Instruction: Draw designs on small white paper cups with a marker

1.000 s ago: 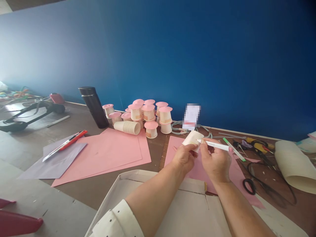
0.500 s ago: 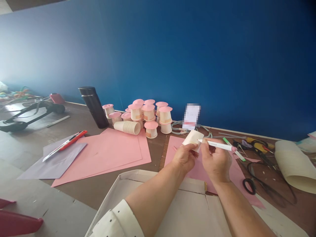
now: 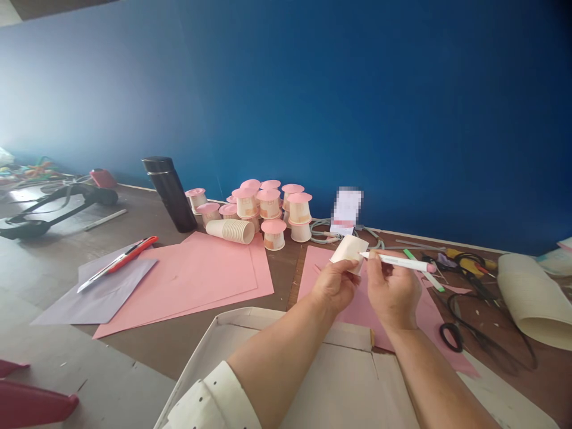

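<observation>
— Head view, same as from where I'm standing: what has each hand got?

— The left hand (image 3: pixel 336 285) is closed on a small white paper cup (image 3: pixel 351 249), thumb and fingers pinching its side. It holds the cup clear of the table, above the flat pink paper sheet (image 3: pixel 319 262) in front of the person. The right hand (image 3: pixel 393 291) pinches a slim white marker pen with a pink end (image 3: pixel 395 261) in a writing grip.

— How do the two lie to each other?

— The cup sits just left of the right hand and slightly beyond it. The pen's long axis runs almost level, left to right. Its tip points left and either meets the cup's side wall or stops just short; I can't tell which. The pink end pokes out to the right, past the knuckles. The cup is tilted, leaning away towards the blue wall.

— Which hand is nearer the cup?

— The left, since it grips it. The right reaches it only through the pen tip.

— Anything close by?

— Black-handled scissors (image 3: pixel 451 336) lie on the table to the right, well apart. A cluster of pink-topped paper cups (image 3: pixel 268 205) stands farther back, near the wall.
</observation>
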A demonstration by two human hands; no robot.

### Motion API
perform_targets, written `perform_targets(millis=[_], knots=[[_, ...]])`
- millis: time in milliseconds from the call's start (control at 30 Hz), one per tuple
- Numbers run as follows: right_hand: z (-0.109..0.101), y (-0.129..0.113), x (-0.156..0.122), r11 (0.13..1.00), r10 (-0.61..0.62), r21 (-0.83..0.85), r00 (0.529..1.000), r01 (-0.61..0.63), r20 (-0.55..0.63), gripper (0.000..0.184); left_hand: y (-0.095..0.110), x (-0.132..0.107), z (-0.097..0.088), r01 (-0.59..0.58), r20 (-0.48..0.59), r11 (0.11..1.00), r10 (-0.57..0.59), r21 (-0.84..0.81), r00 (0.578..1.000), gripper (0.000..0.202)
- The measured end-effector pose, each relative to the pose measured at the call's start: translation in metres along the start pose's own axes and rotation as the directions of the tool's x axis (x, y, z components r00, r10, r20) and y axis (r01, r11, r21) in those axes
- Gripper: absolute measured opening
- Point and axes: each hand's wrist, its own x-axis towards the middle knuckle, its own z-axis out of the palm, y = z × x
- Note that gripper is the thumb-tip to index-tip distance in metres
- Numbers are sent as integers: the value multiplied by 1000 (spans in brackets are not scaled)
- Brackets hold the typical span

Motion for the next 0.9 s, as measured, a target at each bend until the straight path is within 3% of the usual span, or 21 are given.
perform_targets(millis=[233,667,900], knots=[[0,-2,2,999,44,5,999,-44,0,26,1,-1,2,5,-16,1000,-5,-18,1000,34],[-3,1,-2,992,24,123,999,-18,-48,31,4,-2,4,-3,-78,997,-3,-76,997,31],[-3,1,-1,995,-68,61,995,73,-77,25,6,-4,6,10,-83,997,-16,-72,996,31]])
